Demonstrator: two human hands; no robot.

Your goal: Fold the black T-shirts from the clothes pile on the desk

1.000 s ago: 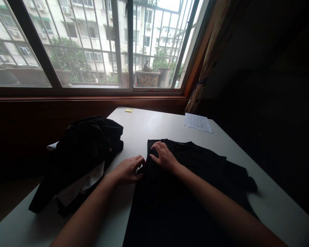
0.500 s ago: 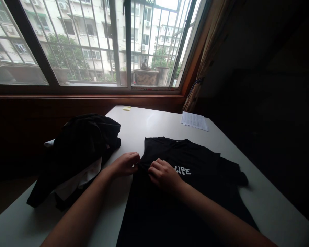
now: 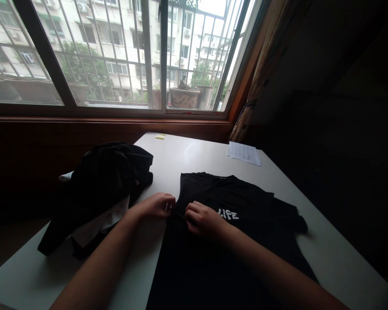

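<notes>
A black T-shirt [image 3: 245, 249] with white lettering on its chest lies spread on the white table [image 3: 187, 155], collar toward the window. My left hand [image 3: 160, 204] is closed in a pinch on the shirt's left edge, by the sleeve. Just to the right of it, my right hand [image 3: 202, 217] has its fingers curled onto the shirt's cloth, beside the lettering, part of which it covers. The left sleeve looks tucked in, while the right sleeve sticks out to the side. The fabric between my fingertips is mostly hidden.
A heap of dark clothes [image 3: 103, 181] with some white cloth lies on the table's left side. Printed sheets [image 3: 244, 153] rest near the far right edge, and a small yellow note [image 3: 160, 136] near the far left corner. Beyond stands a barred window [image 3: 116, 56] with a tied curtain [image 3: 248, 103].
Both hands keep their hold on the shirt in nearly the same place. The view has shifted slightly.
</notes>
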